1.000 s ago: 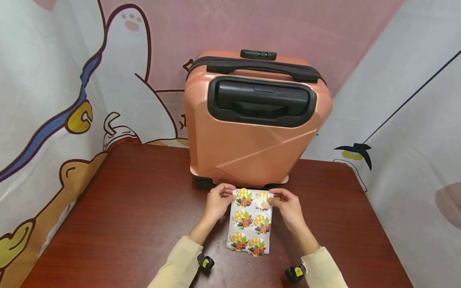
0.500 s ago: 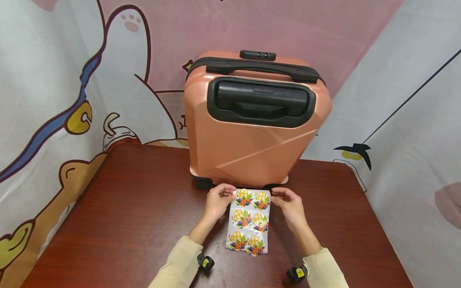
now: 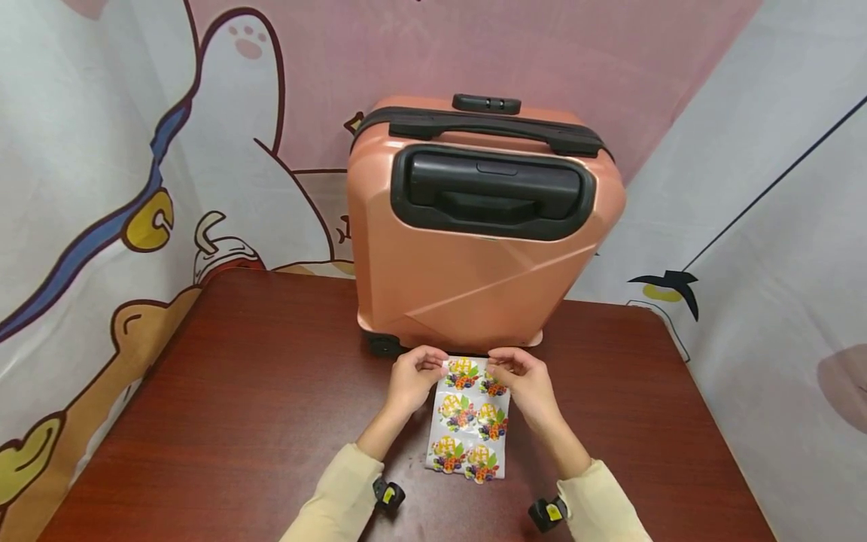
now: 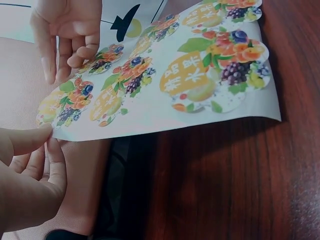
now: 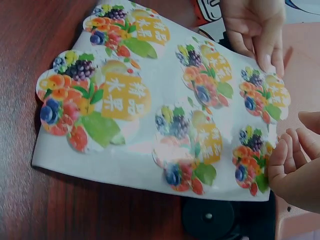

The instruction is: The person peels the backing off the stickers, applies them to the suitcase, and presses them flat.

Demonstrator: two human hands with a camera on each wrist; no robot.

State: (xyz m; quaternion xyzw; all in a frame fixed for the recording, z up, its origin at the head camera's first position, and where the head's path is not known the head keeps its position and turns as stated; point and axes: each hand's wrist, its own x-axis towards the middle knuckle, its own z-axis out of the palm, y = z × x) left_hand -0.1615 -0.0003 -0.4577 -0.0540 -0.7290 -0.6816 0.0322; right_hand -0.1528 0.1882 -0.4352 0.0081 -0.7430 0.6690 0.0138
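Note:
A white sheet of fruit stickers (image 3: pixel 473 444) is tilted up from the table in front of the suitcase, printed with colourful fruit and yellow labels. My left hand (image 3: pixel 410 380) pinches its upper left corner between thumb and fingers, as the left wrist view (image 4: pixel 30 175) also shows. At the sheet's top edge, my right hand (image 3: pixel 531 384) has its thumb over the upper right sticker (image 3: pixel 493 385). In the right wrist view, that hand (image 5: pixel 300 165) has bent, loose fingers and a gap between thumb and fingertips. Whether they touch the sheet I cannot tell.
An orange hard-shell suitcase (image 3: pixel 474 286) with a black recessed handle (image 3: pixel 497 188) stands upright just behind the sheet. Its black wheel (image 3: pixel 384 345) rests on the brown wooden table (image 3: pixel 257 406). Cartoon-printed cloth (image 3: pixel 420 45) hangs around the back and sides.
My right hand first drew slightly away from the sheet's upper right corner, then moved left over the upper right sticker. The left hand has kept its grip at the corner, shifting only slightly.

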